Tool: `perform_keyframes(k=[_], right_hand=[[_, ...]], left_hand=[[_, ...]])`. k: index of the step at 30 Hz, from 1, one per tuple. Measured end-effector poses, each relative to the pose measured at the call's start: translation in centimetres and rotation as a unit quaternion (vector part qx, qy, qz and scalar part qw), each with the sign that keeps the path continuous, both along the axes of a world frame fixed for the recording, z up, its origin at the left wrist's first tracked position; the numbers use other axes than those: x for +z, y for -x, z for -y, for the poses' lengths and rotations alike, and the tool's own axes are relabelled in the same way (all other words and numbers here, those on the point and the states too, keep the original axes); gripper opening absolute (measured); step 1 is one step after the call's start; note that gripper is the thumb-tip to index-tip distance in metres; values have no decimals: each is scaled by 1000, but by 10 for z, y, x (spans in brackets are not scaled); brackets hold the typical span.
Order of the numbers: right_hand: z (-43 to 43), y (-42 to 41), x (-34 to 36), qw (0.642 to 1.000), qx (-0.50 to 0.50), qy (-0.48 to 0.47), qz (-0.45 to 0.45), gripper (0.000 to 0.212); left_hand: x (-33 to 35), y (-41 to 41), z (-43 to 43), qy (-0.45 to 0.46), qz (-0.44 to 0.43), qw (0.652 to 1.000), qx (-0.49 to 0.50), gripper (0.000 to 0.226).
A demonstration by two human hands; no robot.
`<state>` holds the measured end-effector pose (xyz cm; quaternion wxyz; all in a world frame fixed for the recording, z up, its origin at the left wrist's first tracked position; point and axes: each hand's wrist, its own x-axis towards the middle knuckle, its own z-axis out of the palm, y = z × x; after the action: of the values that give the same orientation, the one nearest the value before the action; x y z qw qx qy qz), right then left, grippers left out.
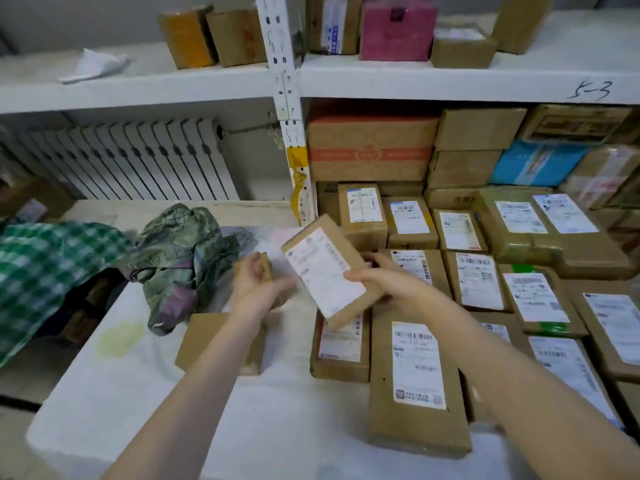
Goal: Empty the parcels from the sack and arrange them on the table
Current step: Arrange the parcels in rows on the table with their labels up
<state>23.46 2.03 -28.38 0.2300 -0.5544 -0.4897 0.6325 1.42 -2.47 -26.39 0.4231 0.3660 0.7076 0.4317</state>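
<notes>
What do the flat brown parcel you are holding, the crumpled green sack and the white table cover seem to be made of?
Flat brown parcel, in the right hand: matt cardboard, with a white paper label. Crumpled green sack: thin fabric or woven plastic, judging by sharp creases and slight sheen. White table cover: matt, soft-looking, perhaps foam or cloth; unclear.

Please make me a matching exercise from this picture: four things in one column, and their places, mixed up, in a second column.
Things: 1 pink box; 2 green checked sack; 3 labelled parcel; 4 radiator.
Places: A in the right hand; B on the upper shelf; C on the wall behind the table; D left of the table.
Pairs: 1-B, 2-D, 3-A, 4-C.
</notes>
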Motion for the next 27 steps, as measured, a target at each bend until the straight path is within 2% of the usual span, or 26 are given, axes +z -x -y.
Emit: perform_keyframes(k=[2, 3, 4, 6, 8, 10, 14, 15, 17, 18, 20, 22, 24, 27], right_hand=[[-18, 4, -4, 994, -69, 45, -66, 89], [-23, 11, -4, 990, -79, 65, -98, 84], [-28, 19, -3, 986, -80, 84, -122, 78], [-36, 34, -2, 985, -55, 99, -129, 75], [-47, 40, 2, 993, -15, 80, -89, 72], [-62, 37, 3, 999, -23, 27, -38, 55], [-92, 22, -4, 983, -132, -116, 45, 32], [-97, 18, -7, 976, -153, -139, 68, 29], [-112, 14, -13, 962, -177, -170, 117, 25], [-119, 13, -17, 956, -172, -187, 145, 25], [-131, 17, -24, 937, -140, -229, 226, 31], [-143, 20, -31, 894, -118, -257, 346, 43], [-160, 22, -35, 859, -121, -226, 443, 62], [-177, 24, -34, 882, -106, -86, 450, 86]], left_hand=[[-15, -13, -17, 48, 69, 996, -39, 113], [-20, -21, -24, 83, 127, 986, -66, 111], [-22, -28, -30, 101, 179, 976, -77, 98], [-24, -29, -48, 87, 244, 966, -29, 63], [-23, -19, -67, 85, 292, 952, 26, 53], [-30, -2, -89, 106, 324, 939, 48, 51], [-54, 9, -135, 169, 253, 952, 23, 19], [-56, 9, -148, 169, 237, 957, 13, 18], [-73, 14, -183, 164, 212, 963, 3, 32], [-85, 17, -199, 167, 203, 965, -4, 37], [-103, 20, -223, 174, 198, 965, -21, 30], [-111, 16, -233, 170, 188, 967, -28, 25], [-119, 13, -241, 169, 171, 970, -43, 30], [-126, 8, -242, 179, 151, 970, -64, 34]])
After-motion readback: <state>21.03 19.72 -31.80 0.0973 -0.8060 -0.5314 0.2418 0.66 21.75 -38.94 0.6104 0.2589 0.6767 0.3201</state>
